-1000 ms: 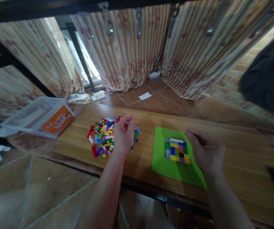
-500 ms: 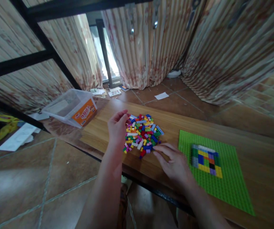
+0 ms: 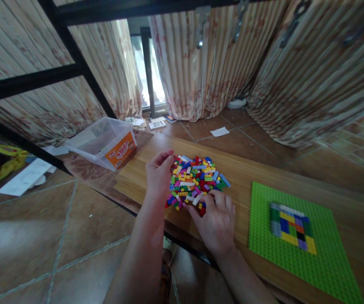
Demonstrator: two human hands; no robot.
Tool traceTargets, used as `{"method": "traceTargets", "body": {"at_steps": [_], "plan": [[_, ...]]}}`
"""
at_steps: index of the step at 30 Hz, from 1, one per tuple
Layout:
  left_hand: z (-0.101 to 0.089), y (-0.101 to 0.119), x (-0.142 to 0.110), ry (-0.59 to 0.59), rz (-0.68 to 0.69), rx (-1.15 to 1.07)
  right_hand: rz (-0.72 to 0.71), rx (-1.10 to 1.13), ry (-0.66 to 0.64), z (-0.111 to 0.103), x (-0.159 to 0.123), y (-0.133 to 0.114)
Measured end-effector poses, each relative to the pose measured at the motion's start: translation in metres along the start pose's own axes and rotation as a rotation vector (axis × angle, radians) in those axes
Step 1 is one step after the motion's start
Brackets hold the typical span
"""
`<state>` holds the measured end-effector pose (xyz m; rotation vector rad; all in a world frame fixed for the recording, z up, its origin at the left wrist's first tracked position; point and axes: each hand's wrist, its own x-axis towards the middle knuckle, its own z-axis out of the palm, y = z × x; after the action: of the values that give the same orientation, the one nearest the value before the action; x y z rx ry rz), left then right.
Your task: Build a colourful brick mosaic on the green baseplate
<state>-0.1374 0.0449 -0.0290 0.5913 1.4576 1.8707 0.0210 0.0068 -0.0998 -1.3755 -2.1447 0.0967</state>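
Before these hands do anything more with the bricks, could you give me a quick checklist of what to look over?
1. Right hand at the near side of the loose brick pile: ok.
2. Right hand gripping a brick: cannot tell.
3. Left hand holding a brick: cannot tell; its fingertips are at the pile's left edge.
4. Green baseplate lying on the table, apart from both hands: ok.
5. Assembled bricks sitting on the baseplate: ok.
6. Plastic box apart from the pile: ok.
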Motion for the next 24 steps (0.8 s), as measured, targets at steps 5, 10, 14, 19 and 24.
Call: {"method": "traceTargets", "body": {"at_steps": [5, 10, 14, 19, 24], "plan": [[-0.001, 0.0, 0.001, -0.01, -0.011, -0.014, 0.027, -0.066, 0.024, 0.003, 0.0, -0.002], [-0.001, 0.0, 0.0, -0.015, -0.009, -0.018, 0.041, -0.121, 0.029, 0.004, 0.001, -0.003], [-0.001, 0.001, 0.0, -0.019, -0.003, 0.014, 0.046, -0.114, 0.037, 0.0, 0.001, -0.005], [-0.001, 0.0, 0.0, -0.043, -0.003, 0.097, 0.034, -0.075, 0.06, -0.011, 0.001, -0.001], [0.004, -0.011, -0.002, -0.2, 0.016, 0.23, 0.071, 0.144, 0.071, -0.021, 0.005, 0.02]]}}
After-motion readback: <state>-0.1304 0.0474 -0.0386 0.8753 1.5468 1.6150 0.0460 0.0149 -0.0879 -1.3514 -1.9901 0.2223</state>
